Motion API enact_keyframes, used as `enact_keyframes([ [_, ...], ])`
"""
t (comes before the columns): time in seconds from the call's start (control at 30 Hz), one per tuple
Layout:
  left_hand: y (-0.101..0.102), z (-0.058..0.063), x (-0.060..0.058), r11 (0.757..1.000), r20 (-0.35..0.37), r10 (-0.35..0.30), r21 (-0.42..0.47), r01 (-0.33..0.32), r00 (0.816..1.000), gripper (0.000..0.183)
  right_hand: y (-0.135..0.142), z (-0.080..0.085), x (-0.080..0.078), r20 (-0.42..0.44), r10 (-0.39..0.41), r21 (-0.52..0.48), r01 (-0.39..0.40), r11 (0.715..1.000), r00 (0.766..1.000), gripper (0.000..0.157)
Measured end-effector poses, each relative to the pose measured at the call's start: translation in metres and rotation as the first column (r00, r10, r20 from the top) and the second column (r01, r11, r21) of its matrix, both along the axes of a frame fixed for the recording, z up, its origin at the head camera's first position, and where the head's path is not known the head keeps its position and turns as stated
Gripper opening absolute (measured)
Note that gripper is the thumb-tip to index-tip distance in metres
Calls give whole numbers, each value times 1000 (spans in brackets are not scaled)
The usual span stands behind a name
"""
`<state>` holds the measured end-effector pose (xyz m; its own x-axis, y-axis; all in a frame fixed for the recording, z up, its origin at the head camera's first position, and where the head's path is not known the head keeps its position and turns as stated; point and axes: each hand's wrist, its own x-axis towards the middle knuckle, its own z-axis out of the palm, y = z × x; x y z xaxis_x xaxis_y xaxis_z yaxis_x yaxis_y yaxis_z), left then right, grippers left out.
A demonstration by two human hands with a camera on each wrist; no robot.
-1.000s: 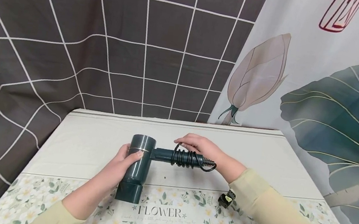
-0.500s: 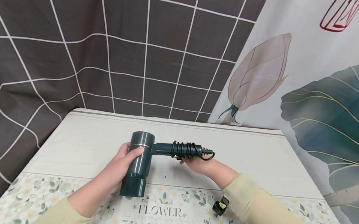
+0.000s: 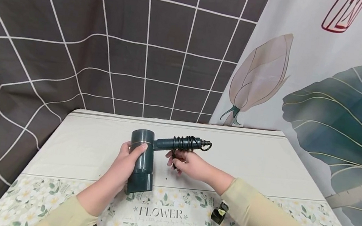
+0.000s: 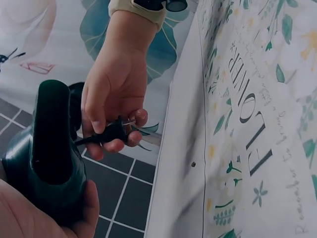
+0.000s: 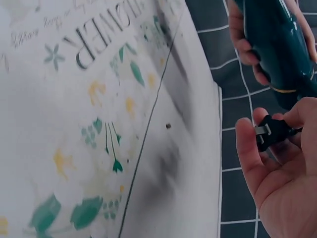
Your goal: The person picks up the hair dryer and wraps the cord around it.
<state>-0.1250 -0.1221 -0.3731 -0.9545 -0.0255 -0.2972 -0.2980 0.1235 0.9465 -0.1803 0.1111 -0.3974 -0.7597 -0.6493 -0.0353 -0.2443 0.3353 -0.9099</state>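
Observation:
A dark green hair dryer is held up over the table, its barrel gripped by my left hand with the thumb across the front. Its handle points right, and a black cord is wound round it in several turns. Below the handle, my right hand pinches the black plug between thumb and fingers. Metal prongs show on the plug in the right wrist view. The nozzle opening faces the left wrist camera.
A table with a white, flower-printed cloth lies under both hands. Behind it hangs a dark grid-patterned curtain, with a white lotus-printed curtain at the right. Black wrist devices sit at both sleeves.
My right hand has come from above the handle, round and beneath it, and now has the plug between its fingers. The dryer's handle has tilted upward at its cord end.

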Motion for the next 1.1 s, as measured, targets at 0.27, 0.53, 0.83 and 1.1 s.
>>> enact_keyframes([
  [0.27, 6, -2, -5, 999, -11, 3, -48, -4, 1000, 103, -6, -2, 3, 114, -28, -80, 37, 996, 993, 35],
  [0.53, 10, -4, -11, 997, -40, 21, -79, -24, 999, 101, -10, 1, 9, 216, -60, -155, 94, 983, 975, 43],
  [0.83, 14, -7, -19, 992, -60, 20, -123, -27, 998, 100, -16, 0, 12, 376, -223, -220, 320, 921, 899, 42],
  [1.1, 18, -16, -26, 987, -30, -1, -158, -3, 1000, 98, -15, -4, 9, 553, -261, -224, 443, 868, 791, 41],
])
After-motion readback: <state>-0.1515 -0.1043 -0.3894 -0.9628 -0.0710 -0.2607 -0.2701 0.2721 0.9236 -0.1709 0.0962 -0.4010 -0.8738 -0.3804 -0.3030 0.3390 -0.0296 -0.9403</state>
